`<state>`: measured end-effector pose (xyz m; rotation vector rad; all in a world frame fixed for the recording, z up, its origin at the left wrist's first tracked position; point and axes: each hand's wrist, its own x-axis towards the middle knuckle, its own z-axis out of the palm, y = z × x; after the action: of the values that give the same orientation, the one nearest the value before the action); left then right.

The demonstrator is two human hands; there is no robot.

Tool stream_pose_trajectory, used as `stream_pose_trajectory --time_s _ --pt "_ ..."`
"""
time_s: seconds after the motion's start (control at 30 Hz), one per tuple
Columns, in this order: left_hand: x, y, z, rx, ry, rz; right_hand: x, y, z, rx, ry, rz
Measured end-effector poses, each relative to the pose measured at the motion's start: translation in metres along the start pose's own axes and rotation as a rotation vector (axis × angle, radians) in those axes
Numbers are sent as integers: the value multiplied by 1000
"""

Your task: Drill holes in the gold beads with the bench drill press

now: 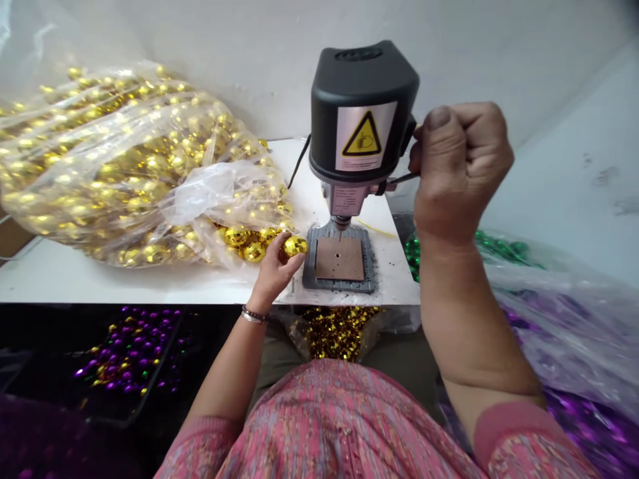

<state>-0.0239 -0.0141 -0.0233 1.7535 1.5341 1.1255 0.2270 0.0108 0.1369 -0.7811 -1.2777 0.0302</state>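
Note:
Between the thumb and fingers of my left hand (274,269) is a shiny gold ball (296,246), just left of the drill's base. More gold balls (254,251) lie right beside that hand at the mouth of a bag. My right hand (462,163) is closed in a fist at the side of a small black drill press (364,100), on its feed lever (405,178). The drill bit (340,235) points down over a brown square plate (339,259) with a small dark hole. No ball sits on the plate.
A big clear plastic bag (124,173) of gold balls covers the left of the white table (30,286). Below the table edge are gold balls (339,332) in a bag at my lap and purple balls (134,352). Green balls (504,247) and purple bags (574,332) stand right.

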Motion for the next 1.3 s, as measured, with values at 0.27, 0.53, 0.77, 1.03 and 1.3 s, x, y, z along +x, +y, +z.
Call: stream_pose_trajectory --time_s 0.27,0.53,0.77,1.03,1.3 --pt "6 33 22 -319 -258 -241 60 5 25 -78 -82 347" --pt "22 34 41 59 -245 -156 63 4 28 -141 -67 377" --pt "24 47 48 155 -285 -116 62 11 29 -79 -79 347" --pt "35 53 60 192 -342 -13 60 8 29 -69 -99 373" --pt "29 45 63 98 -352 -71 46 7 20 71 -79 199"
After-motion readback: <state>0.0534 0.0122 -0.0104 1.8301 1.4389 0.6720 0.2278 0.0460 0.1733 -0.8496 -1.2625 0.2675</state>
